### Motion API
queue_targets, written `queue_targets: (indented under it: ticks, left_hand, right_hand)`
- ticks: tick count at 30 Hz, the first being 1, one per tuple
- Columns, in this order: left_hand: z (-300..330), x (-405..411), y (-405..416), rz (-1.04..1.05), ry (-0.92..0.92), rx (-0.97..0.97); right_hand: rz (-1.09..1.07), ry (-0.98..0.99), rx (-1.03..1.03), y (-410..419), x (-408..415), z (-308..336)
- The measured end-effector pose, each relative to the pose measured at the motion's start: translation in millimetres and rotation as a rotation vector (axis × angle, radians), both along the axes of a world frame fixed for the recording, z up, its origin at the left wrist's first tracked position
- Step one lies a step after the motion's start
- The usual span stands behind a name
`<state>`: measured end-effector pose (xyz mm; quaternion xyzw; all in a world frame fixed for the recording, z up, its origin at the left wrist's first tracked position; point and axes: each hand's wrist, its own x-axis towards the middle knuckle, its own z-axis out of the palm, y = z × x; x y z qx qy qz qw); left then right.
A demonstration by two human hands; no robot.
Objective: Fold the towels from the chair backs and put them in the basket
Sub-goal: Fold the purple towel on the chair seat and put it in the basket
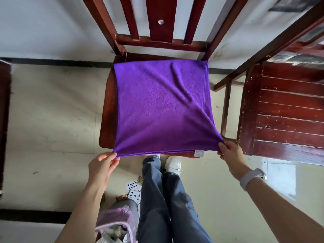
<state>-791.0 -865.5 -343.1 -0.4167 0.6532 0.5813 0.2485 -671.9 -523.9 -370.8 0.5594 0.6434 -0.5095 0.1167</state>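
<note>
Both hands are pinching the near corners of a purple towel (161, 106). The left hand (101, 167) is gripping the near left corner between thumb and fingers; the right hand (231, 156) is gripping the near right corner the same way, with a pale wristband (251, 178) sitting on that wrist. The near edge of the towel is stretching taut between the two hands, just past the front edge of the seat. A small white label (199, 152) is showing at that edge, close to the right hand.

The towel is lying spread over the seat of a dark red wooden chair (157, 23), covering most of it, with the far edge reaching the base of the chair back. A diagonal crease is running from the far middle toward the right-hand corner. A strip of bare seat is showing along the left side.

The person's legs in dark blue trousers (168, 199) and a white shoe (173, 165) are standing below the towel on a pale tiled floor (43, 120). Playing cards (134, 188) are lying on the floor beside the legs. A lilac basket (115, 223) is sitting near the left forearm, bottom centre; its contents are too blurred to identify. A second dark red piece of wooden furniture (287, 109) is standing to the right.
</note>
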Motion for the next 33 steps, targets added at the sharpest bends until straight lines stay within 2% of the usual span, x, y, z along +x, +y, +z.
queue_targets:
  ticks: [8,11,16,17,19,21,23,30,33]
  left_hand:
    - [103.4,-47.9,21.6,0.047,0.205,0.037]
    - [150.8,-66.8,33.6,0.061,0.318,0.083]
    - [225.1,-101.4,42.9,-0.034,0.447,0.209]
    - [237.8,-106.6,41.8,-0.077,0.475,0.224]
    - [259.9,-113.0,38.5,-0.208,0.527,0.225]
    - [274.4,-115.9,35.0,-0.403,0.582,0.115]
    - [285.1,-115.6,35.2,-0.555,0.649,-0.088]
    - [299.9,-109.5,28.2,-0.756,0.885,-0.576]
    - [301.5,-107.5,28.6,-0.801,0.962,-0.646]
  right_hand:
    - [-0.206,0.329,-0.113,13.6,-42.6,107.8]
    - [-0.143,0.412,-0.041,19.8,-63.4,156.7]
    - [0.012,0.557,-0.112,35.4,-93.5,229.2]
    - [0.084,0.571,-0.079,38.3,-96.6,241.9]
    - [0.262,0.536,0.146,40.7,-100.1,265.1]
    - [0.406,0.48,0.441,40.1,-100.3,284.0]
    - [0.465,0.492,0.612,40.7,-97.5,298.0]
    - [0.75,0.521,0.902,49.4,-78.4,328.4]
    - [0.854,0.588,0.908,46.4,-71.3,341.2]
